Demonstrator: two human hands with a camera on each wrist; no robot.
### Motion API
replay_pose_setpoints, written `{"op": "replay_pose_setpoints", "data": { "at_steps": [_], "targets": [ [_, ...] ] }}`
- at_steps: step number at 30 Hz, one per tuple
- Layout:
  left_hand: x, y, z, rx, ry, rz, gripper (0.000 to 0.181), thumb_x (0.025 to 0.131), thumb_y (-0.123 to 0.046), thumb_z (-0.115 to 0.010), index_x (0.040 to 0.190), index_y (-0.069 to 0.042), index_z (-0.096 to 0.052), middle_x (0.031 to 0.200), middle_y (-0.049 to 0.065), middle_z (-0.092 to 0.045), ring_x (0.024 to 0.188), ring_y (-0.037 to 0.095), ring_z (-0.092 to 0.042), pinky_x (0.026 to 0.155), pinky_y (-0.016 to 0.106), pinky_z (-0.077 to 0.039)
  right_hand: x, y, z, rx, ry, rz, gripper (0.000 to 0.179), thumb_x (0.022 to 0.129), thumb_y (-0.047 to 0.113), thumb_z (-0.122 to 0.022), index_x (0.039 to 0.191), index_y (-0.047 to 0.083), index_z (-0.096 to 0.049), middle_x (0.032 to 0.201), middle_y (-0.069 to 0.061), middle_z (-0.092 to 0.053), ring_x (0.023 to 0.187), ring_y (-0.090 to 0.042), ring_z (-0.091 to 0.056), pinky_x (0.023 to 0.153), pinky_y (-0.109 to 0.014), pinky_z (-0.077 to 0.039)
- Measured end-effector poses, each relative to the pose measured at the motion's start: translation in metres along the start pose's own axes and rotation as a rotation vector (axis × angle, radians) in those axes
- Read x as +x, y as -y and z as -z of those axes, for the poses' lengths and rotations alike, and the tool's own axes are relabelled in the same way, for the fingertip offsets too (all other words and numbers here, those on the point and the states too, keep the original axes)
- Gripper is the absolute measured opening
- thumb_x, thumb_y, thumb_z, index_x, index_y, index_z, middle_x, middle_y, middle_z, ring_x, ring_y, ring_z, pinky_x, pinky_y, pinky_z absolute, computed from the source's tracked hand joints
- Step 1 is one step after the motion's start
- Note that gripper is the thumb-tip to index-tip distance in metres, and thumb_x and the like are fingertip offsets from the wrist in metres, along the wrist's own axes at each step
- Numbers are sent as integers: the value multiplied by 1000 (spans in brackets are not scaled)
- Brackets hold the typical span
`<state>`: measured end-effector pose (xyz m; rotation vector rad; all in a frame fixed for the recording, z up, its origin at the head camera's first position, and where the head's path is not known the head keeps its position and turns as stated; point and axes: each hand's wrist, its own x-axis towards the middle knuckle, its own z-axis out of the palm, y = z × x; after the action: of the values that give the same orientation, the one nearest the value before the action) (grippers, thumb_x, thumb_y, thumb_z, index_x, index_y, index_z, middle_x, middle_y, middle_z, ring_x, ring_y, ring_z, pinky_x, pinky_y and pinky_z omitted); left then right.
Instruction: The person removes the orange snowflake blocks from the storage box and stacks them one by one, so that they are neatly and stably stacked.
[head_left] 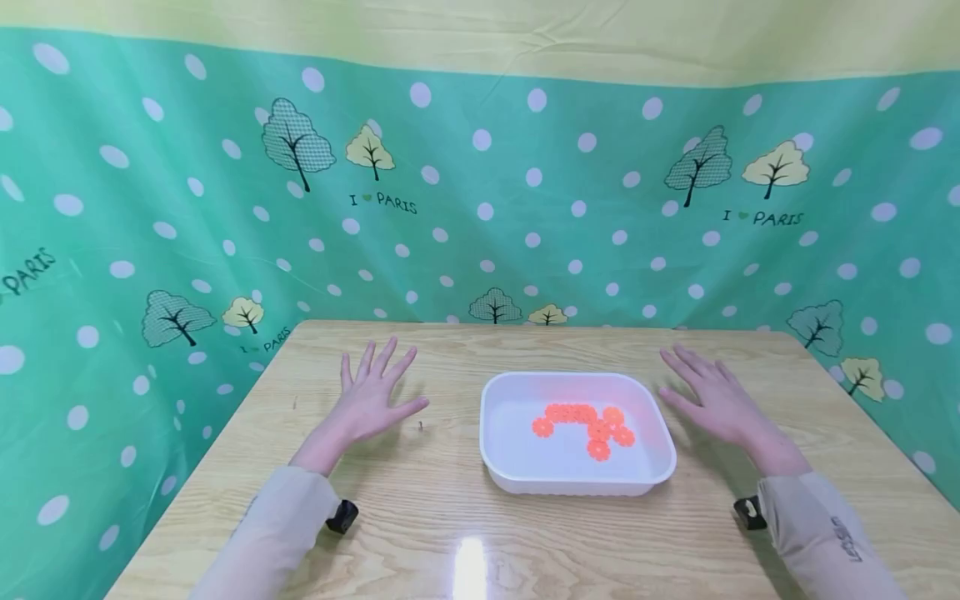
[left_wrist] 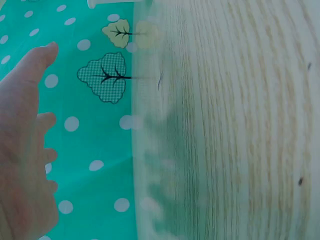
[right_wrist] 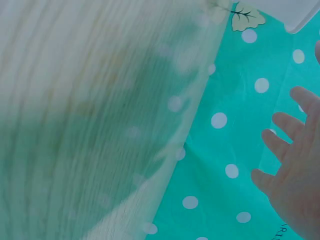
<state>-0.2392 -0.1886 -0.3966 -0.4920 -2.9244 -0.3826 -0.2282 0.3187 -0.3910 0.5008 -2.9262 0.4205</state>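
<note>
A white plastic tray (head_left: 525, 483) stands on the wooden table, right of the middle in the head view. Inside lie several orange-red, flower-shaped discs (head_left: 598, 450), most of them bunched together and touching. My left hand (head_left: 369, 405) hovers over the table to the left of the tray, fingers spread and holding nothing. On the tray's other side my right hand (head_left: 712, 398) is held out the same way, apart from the rim, with nothing in it. Each wrist view shows its hand, the left (left_wrist: 25, 150) and the right (right_wrist: 295, 165), with fingers extended.
The wood-grain table (head_left: 405, 542) fills the lower part of the head view. Behind it and along both sides hangs a green dotted cloth (head_left: 525, 217) printed with trees. Dark wrist devices sit under the left cuff (head_left: 342, 517) and the right cuff (head_left: 750, 512).
</note>
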Motion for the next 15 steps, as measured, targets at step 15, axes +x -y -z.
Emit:
{"op": "replay_pose_setpoints", "data": {
  "at_steps": [15],
  "targets": [
    [5,-13,0,-30,-54,-72,77,83,-60,-49,144,-19,-26,149,12,-22,133,37,-25,107,59,-7,-1,3,-8,211,89,-53,68,92,47,-43,147,22,-12,150,-15,-16,130,-44,-26,95,-68,-20]
  ]
}}
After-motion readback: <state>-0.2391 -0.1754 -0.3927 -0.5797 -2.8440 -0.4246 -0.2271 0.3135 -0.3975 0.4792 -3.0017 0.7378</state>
